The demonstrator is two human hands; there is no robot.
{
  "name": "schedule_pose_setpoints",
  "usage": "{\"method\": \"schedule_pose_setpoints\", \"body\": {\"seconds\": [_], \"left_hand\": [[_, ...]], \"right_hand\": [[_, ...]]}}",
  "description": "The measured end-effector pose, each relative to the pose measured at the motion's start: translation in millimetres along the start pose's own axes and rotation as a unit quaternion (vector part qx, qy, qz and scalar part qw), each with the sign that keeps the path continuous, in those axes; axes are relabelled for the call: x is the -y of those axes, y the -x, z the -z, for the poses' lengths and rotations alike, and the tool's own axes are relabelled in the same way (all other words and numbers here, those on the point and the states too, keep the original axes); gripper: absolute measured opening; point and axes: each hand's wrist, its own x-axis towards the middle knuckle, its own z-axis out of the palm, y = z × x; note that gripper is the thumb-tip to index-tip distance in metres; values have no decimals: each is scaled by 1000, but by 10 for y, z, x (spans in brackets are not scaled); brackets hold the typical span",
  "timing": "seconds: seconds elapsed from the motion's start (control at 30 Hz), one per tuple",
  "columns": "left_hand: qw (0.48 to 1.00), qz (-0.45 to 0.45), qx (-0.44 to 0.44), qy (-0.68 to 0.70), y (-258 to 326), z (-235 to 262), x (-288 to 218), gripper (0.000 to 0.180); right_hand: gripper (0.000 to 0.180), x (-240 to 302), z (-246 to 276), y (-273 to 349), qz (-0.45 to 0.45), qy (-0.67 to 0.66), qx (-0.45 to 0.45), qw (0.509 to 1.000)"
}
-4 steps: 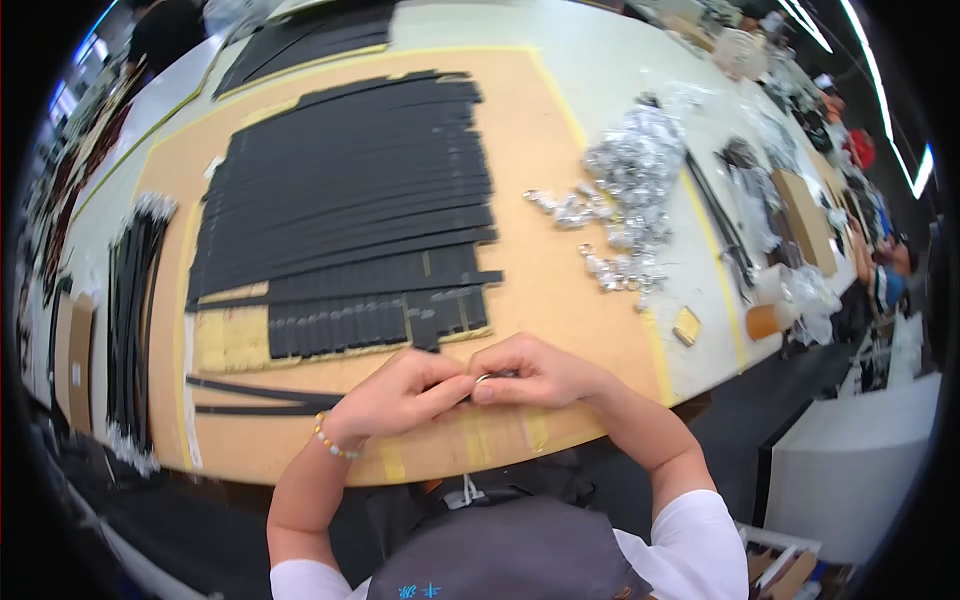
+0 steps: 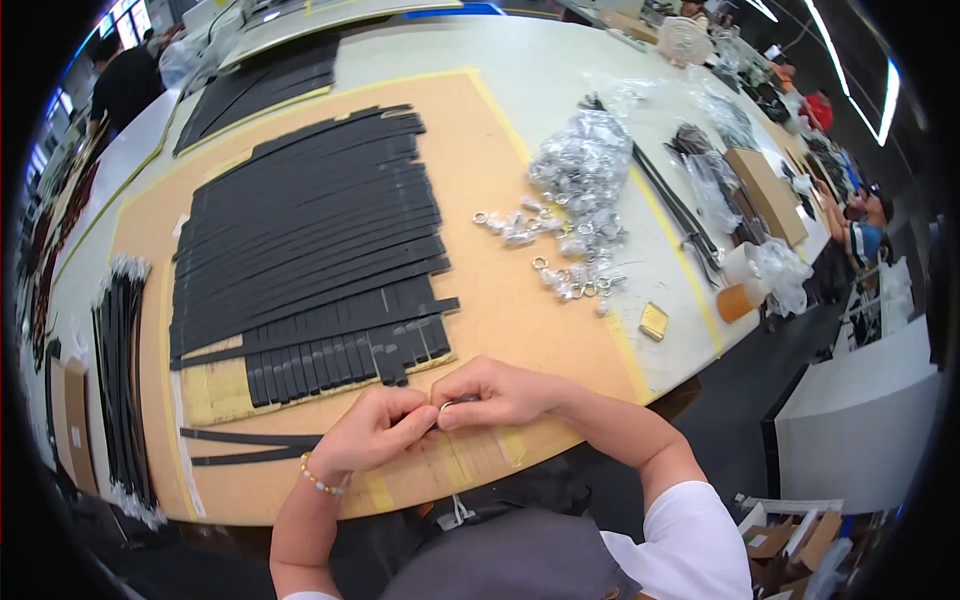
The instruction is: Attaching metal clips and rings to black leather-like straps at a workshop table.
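My left hand [image 2: 375,432] is closed around the end of a black strap [image 2: 250,438], which trails off to the left along the table's near edge beside a second strap. Pressed up against it, my right hand [image 2: 500,393] pinches a small silver metal ring [image 2: 456,402], part of which shows between thumb and fingers. The fingertips of both hands meet, hiding how ring and strap join. Just beyond my hands, rows of black straps [image 2: 310,210] lie side by side on a yellow-edged board [image 2: 215,390].
Silver metal hooks [image 2: 575,275], many in clear plastic wrap, are heaped at the right. A bundle of black straps [image 2: 125,380] with wrapped ends lies at the left. Farther right stand a yellow block [image 2: 653,321], an amber-filled cup [image 2: 738,300] and a cardboard box [image 2: 765,195].
The whole view has shifted, so the table sits lower and farther left in the picture. My hands stay together, with the same hold on strap and ring.
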Motion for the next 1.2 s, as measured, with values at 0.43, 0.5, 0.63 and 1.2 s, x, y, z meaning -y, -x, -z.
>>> {"method": "schedule_pose_setpoints", "body": {"seconds": [0.43,0.5,0.63,1.2], "left_hand": [[992,-23,-55,-115,-19,59,-81,31],[992,-40,-39,-114,-18,32,-67,30],[997,-38,-9,-73,-7,29,-21,28],[989,-85,-61,-103,-15,-85,-53,24]], "right_hand": [[26,2,66,-34,66,23,1,998],[26,-5,50,0,39,19,7,999],[25,82,-9,36,44,19,15,999],[24,-30,25,-6,-10,-66,16,998]]}}
